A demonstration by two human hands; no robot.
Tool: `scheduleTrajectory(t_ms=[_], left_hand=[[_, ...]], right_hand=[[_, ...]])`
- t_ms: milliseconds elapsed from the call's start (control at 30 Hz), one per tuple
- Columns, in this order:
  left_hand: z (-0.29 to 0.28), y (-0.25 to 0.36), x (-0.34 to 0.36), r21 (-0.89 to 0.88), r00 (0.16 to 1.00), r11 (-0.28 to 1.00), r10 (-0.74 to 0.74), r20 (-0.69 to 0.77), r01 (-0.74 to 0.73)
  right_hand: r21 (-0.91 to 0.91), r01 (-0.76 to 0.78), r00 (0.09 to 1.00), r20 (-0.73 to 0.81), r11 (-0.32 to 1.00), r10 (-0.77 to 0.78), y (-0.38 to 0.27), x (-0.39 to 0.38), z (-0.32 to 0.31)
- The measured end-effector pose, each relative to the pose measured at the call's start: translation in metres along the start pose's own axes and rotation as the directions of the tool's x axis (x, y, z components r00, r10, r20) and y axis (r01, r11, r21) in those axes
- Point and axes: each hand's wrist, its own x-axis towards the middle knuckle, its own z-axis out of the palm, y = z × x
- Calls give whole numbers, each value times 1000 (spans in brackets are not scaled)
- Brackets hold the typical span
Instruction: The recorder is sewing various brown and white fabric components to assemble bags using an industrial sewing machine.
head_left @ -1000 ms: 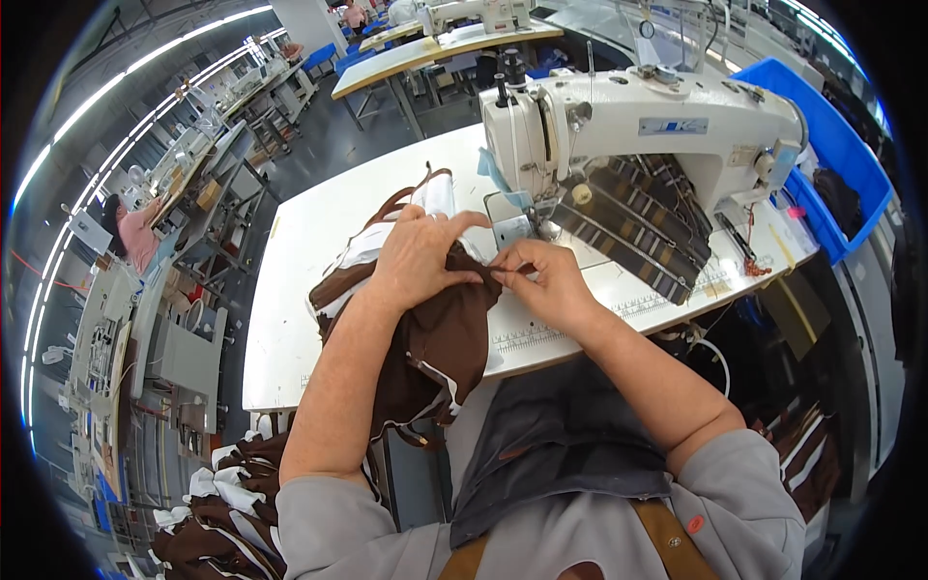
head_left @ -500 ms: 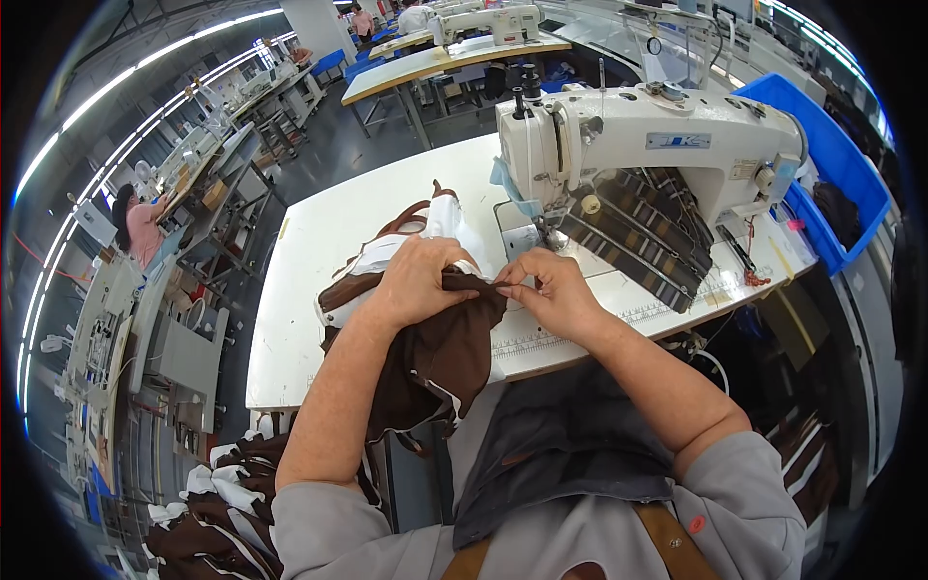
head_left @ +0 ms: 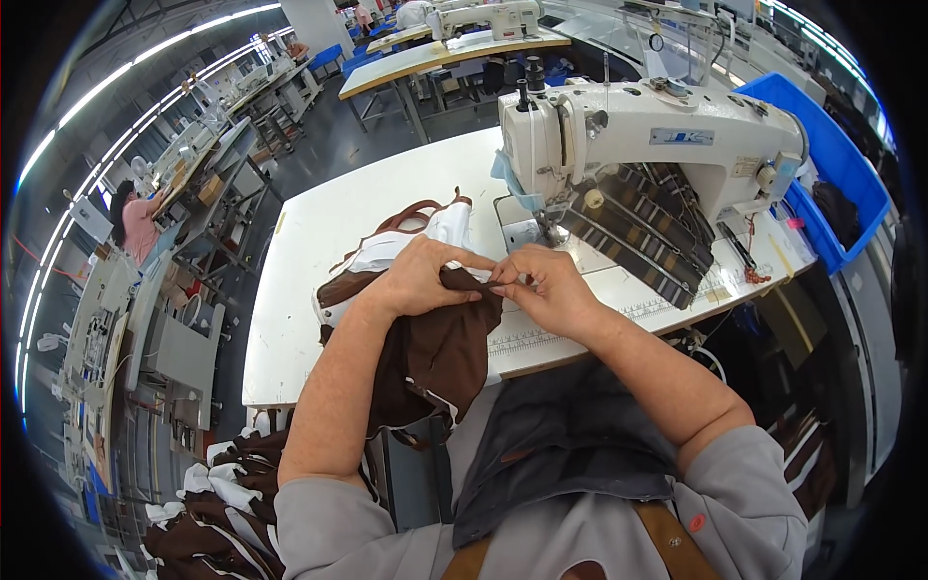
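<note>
A brown and white sewn cloth piece (head_left: 440,353) lies over the front edge of the white sewing table, its lower part hanging down. My left hand (head_left: 425,275) grips its brown upper edge between thumb and fingers. Close beside it, my right hand (head_left: 541,290) pinches the same edge at its right end. A brown looped strap (head_left: 414,215) and white cloth lie beyond my left hand. Just past my right hand stands the white sewing machine (head_left: 643,130), its needle area apart from the cloth. My fingers partly hide the held edge.
Striped dark fabric (head_left: 648,232) lies under the machine arm. A blue bin (head_left: 822,174) with dark cloth stands at the right. More brown and white pieces (head_left: 222,507) are heaped at lower left. Tweezers (head_left: 737,246) lie by the machine base. A person in pink (head_left: 140,224) sits far left.
My left hand's fingers have reached right along the edge, toward my right fingertips. My right hand has shifted slightly left and up. Both keep hold of the cloth.
</note>
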Motion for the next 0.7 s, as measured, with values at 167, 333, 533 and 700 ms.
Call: scheduleTrajectory(t_ms=[167,333,533,700], left_hand=[[-9,5,-12,56,997,997,-62,55,59],[-6,10,-15,240,999,970,-32,-29,38],[-16,4,-23,339,994,941,9,-109,28],[-21,16,-28,769,945,638,225,-238,42]], right_hand=[[-66,120,993,24,991,-118,-9,5,2],[-38,86,996,32,996,-84,-2,7,4],[33,-10,997,76,999,7,0,24,11],[-120,137,990,30,983,-135,6,57,22]])
